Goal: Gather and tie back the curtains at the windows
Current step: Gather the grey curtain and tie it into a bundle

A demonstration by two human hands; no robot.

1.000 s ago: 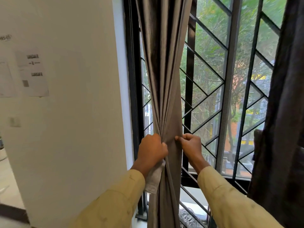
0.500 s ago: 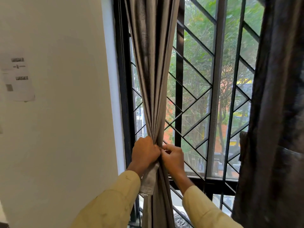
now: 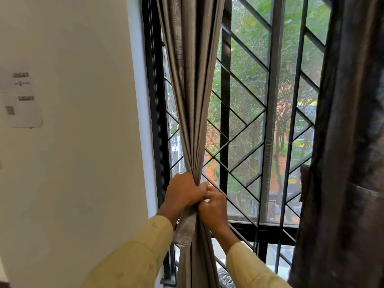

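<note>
Grey curtain [image 3: 193,100]: gathered into a narrow bunch at the window's left edge, just right of the black window frame [image 3: 153,100].
Left hand [image 3: 184,193]: fingers wrapped tight round the bunch; a pale fabric strip [image 3: 186,229] hangs below it.
Right hand [image 3: 214,206]: touching the left, fingers curled into the same bunch.
Behind: diagonal window grille [image 3: 245,121], near the knuckles.
Left: white wall [image 3: 72,163] with paper notices [image 3: 20,100].
Right: dark curtain [image 3: 349,142], well apart; uncovered window between.

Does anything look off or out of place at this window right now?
Nothing looks damaged or askew. The left hand and right hand grip the gathered grey curtain; a loose fabric strip dangles below the left hand.
</note>
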